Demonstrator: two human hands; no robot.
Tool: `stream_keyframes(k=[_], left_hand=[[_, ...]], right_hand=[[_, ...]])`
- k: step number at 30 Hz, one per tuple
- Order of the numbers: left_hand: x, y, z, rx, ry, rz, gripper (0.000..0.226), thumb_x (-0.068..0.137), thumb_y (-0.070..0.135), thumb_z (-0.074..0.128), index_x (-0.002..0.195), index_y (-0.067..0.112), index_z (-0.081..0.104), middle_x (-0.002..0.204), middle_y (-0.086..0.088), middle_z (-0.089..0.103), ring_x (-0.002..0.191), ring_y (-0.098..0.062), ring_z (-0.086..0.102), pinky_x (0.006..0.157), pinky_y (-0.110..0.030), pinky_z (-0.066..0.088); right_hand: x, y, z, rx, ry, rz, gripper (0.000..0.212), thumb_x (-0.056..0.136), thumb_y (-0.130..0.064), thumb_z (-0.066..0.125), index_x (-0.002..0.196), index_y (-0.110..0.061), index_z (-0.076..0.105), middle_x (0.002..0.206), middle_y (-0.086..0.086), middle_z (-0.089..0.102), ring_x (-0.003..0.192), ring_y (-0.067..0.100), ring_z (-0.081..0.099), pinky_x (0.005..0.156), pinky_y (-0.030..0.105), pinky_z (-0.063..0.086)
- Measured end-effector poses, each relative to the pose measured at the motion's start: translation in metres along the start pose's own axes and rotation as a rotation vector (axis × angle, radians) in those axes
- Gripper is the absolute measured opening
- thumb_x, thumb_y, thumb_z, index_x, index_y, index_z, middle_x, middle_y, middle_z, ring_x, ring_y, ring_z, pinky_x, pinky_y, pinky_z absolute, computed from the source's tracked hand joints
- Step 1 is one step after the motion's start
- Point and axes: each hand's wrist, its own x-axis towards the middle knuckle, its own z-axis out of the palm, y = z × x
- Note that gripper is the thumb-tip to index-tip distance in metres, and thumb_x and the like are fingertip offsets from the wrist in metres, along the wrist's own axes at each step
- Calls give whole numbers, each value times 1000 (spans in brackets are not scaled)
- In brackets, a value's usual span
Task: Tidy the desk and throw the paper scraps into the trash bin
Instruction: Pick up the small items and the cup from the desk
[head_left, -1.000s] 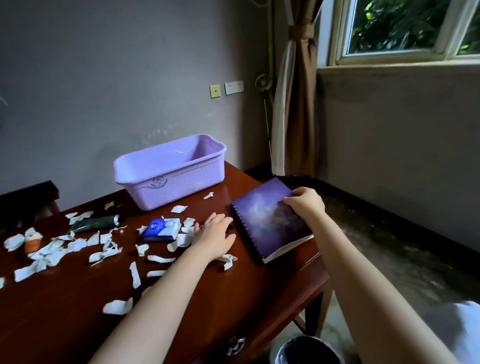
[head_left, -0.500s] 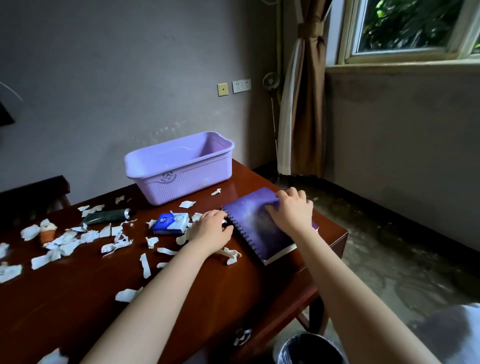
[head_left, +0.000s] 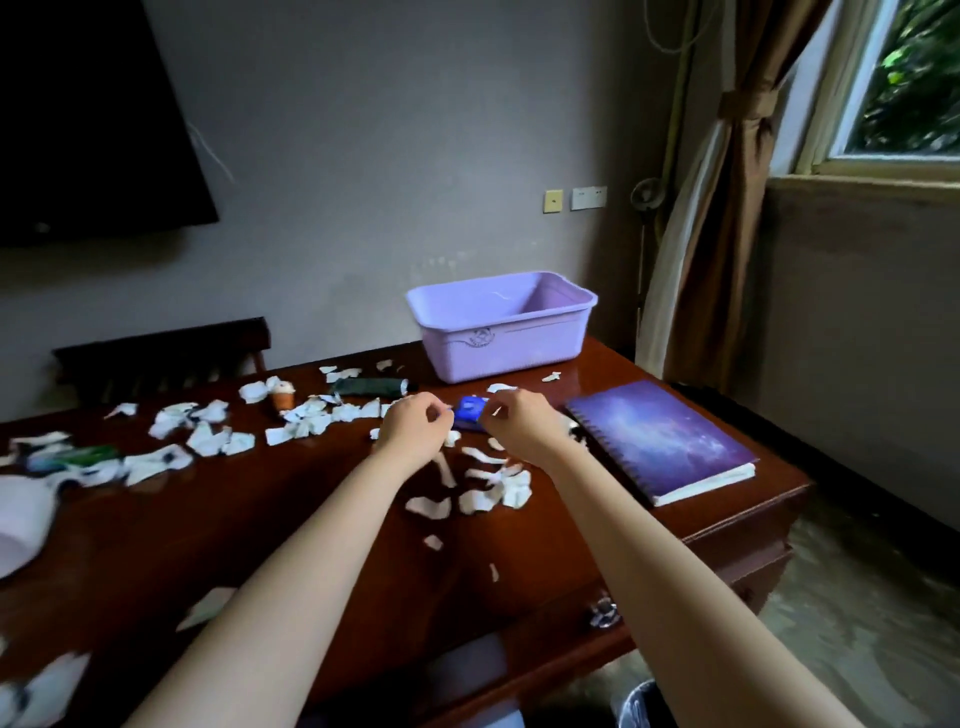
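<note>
On the dark red-brown wooden desk (head_left: 260, 530) in front of me, torn white paper scraps (head_left: 311, 423) lie scattered from the left edge to the middle. They are well over twenty, too many and too blurred to count exactly. Both my hands hover over them with fingers curled. My left hand (head_left: 415, 431) is at the left edge and my right hand (head_left: 519, 426) at the right edge of one small blue packet (head_left: 470, 413). I cannot tell whether either hand grips it, and its print is unreadable. Behind it stands one lilac plastic basket (head_left: 501, 332) with an embossed emblem on its front that I cannot read. One dark green tube (head_left: 371, 385) lies to the basket's left. One spiral-bound notebook with a purple galaxy cover (head_left: 660, 441) lies flat at the right end. Two wall plates, one yellow (head_left: 553, 201) and one white (head_left: 588, 197), sit on the wall. One dark trash bin (head_left: 636, 701) shows partly below the desk's front edge.
</note>
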Motion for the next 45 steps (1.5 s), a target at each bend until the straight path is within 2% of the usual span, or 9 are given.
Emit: stream_keyframes(k=[4, 7, 13, 19, 25, 32, 36, 41, 45], left_hand=[[-14, -54, -61, 27, 71, -117, 17, 91, 25, 51, 96, 16, 64, 112, -4, 64, 105, -26, 57, 79, -26, 39], [-23, -93, -104, 27, 142, -186, 18, 91, 25, 51, 99, 16, 65, 114, -4, 64, 106, -24, 57, 78, -24, 38], [-44, -178, -178, 58, 312, -355, 24, 90, 23, 52, 110, 13, 61, 121, -4, 61, 109, -23, 55, 82, -28, 39], [-55, -238, -234, 317, 360, -586, 49, 88, 39, 54, 130, 13, 48, 134, -11, 49, 123, -31, 46, 97, -42, 43], [-53, -269, -245, 436, 271, -851, 91, 71, 69, 60, 134, 5, 39, 130, -15, 54, 119, -34, 51, 91, -41, 44], [-54, -276, -238, 434, 294, -846, 91, 79, 55, 61, 143, 2, 23, 135, -19, 47, 120, -35, 49, 92, -42, 45], [-65, -274, -234, 365, 355, -752, 88, 81, 52, 59, 144, 1, 23, 137, -21, 44, 122, -38, 46, 97, -46, 42], [-92, -264, -240, -227, 531, -583, 96, 83, 41, 65, 151, 12, 4, 149, -12, 35, 133, -33, 39, 102, -42, 37], [-117, -267, -254, -484, 628, -474, 93, 81, 29, 68, 151, 15, 8, 149, -10, 34, 135, -28, 37, 105, -39, 34]], right_hand=[[7, -66, 34, 66, -89, -76, 21, 85, -23, 57, 93, -9, 72, 99, 13, 71, 99, 30, 63, 80, 32, 48], [10, -112, 57, 86, -163, -136, 20, 86, -24, 58, 96, -12, 71, 100, 10, 71, 94, 27, 64, 73, 28, 45], [5, -201, 119, 69, -342, -287, 25, 89, -27, 57, 109, -15, 67, 111, 9, 67, 105, 27, 61, 80, 27, 44], [1, -242, 179, -19, -591, -253, 54, 94, -38, 51, 143, -18, 39, 145, 8, 44, 130, 28, 44, 104, 36, 41], [-1, -237, 212, -157, -684, -216, 58, 97, -45, 43, 149, -22, 28, 156, 4, 27, 143, 28, 25, 116, 48, 24], [-2, -236, 218, -237, -649, -266, 58, 97, -49, 39, 148, -22, 30, 157, 2, 23, 145, 26, 20, 117, 50, 20], [-8, -254, 215, 7, -560, -170, 52, 98, -46, 39, 141, -16, 42, 142, 8, 48, 128, 27, 46, 102, 37, 41], [-24, -308, 206, 585, -638, -47, 48, 101, -38, 35, 133, -5, 50, 139, 15, 50, 128, 27, 46, 103, 34, 33], [-41, -347, 207, 747, -674, -86, 52, 101, -40, 32, 143, -9, 38, 147, 8, 41, 135, 23, 37, 107, 28, 30]])
